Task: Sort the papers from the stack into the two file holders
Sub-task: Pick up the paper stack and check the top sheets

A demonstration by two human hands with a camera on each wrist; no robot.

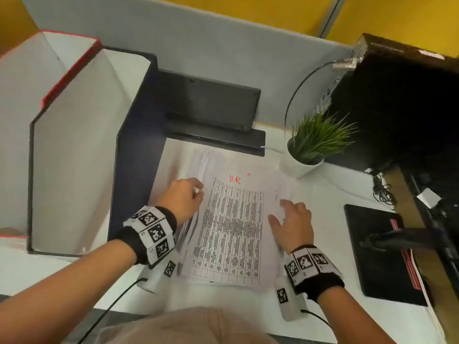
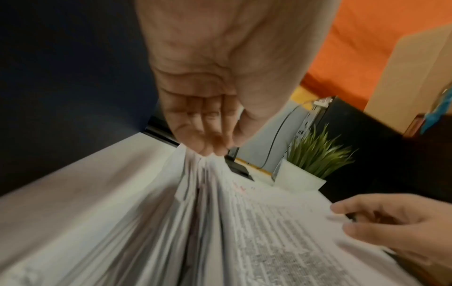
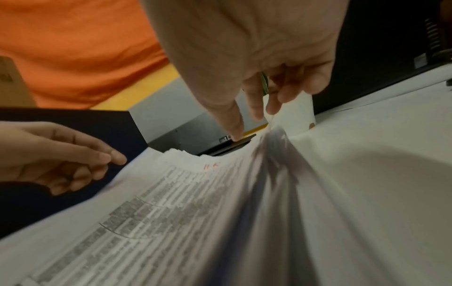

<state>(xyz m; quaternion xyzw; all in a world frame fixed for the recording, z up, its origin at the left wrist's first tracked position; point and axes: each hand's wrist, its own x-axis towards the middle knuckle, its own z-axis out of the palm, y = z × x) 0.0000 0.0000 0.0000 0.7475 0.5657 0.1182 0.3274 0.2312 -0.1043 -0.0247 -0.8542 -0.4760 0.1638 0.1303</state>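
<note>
**deskrat:** so where's the stack sitting right now?

**me:** The paper stack (image 1: 231,227) is lying flat on the white counter (image 1: 330,207), dead centre in front of me. The top sheet is a printed table with "HR" in red at its 12 o'clock edge. The two file holders are standing at about 10 o'clock: the navy file holder (image 1: 134,135) is just beside the stack, and the red-edged file holder (image 1: 67,70) is right behind that one, farther out.

**deskrat:** and your hands?

**me:** My left hand (image 1: 182,199) is curling its fingers onto the stack's 9 o'clock edge; the left wrist view shows the fingertips (image 2: 208,149) pinching into the fanned sheets. My right hand (image 1: 293,222) is resting at the 3 o'clock edge with fingers loosely spread, the tips touching the lifted paper edges, not really gripping anything.

**deskrat:** anything else around?

**me:** A potted plant (image 1: 310,145) is sitting at 1 o'clock, near the stack's far corner, and a black notebook (image 1: 382,249) is lying off at 3 o'clock.
</note>
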